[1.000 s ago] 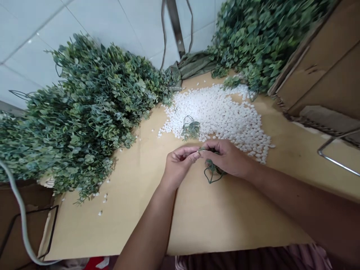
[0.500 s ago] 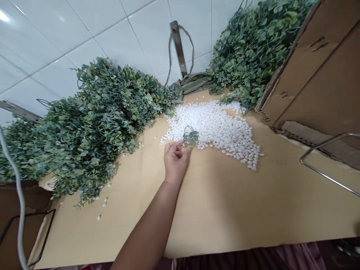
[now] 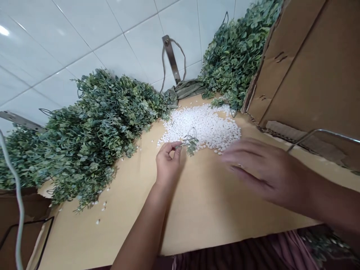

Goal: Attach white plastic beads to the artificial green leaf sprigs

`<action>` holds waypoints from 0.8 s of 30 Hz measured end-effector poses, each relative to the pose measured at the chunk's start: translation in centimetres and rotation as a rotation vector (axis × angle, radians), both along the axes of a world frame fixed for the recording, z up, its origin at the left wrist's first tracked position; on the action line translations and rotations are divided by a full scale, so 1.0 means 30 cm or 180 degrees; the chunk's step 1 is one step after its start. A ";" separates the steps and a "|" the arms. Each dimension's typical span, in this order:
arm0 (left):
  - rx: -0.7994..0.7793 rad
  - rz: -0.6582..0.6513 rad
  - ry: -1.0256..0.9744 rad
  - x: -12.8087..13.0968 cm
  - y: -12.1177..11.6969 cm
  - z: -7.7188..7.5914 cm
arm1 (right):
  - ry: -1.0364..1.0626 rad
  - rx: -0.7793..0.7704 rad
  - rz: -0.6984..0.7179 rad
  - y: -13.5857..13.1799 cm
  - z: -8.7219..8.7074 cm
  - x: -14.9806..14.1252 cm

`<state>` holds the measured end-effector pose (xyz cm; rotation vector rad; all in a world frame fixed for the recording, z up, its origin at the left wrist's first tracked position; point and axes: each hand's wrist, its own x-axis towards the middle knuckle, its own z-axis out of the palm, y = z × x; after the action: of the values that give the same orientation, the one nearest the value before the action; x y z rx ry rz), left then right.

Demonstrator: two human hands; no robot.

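Note:
Between thumb and forefinger, my left hand pinches a small artificial leaf sprig with a thin looped stem. The sprig hangs just in front of a spread pile of small white pieces on the tan tabletop. My right hand is over the right side of the board, near the pile's right edge, blurred by motion. Its fingers look bent, and whether anything is in them cannot be made out.
A big heap of artificial greenery fills the left side, and another heap stands at the back right. A cardboard box walls the right. A metal bracket, a white cable and a wire handle are around the edges.
My right hand has come into view from the right. My left hand still holds the sprig, which has turned a little. The view has shifted slightly.

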<state>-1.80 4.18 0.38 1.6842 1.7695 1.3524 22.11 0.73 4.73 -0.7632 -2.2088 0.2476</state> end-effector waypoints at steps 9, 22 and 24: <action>0.0208 -0.0144 -0.0908 0.049 -0.113 0.031 | -0.0163 0.0133 0.0438 0.165 -0.085 -0.267; -0.0836 -0.0535 0.0666 -0.104 -0.108 0.009 | 0.0803 -0.1696 -0.0046 0.205 -0.130 -0.173; -0.0958 -0.0754 0.0852 -0.098 -0.144 -0.007 | 0.0840 -0.2042 0.0031 0.195 -0.122 -0.178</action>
<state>-4.74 -0.13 0.15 1.8930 1.7366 0.7474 16.77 6.59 1.06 -0.9865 -1.8810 1.0331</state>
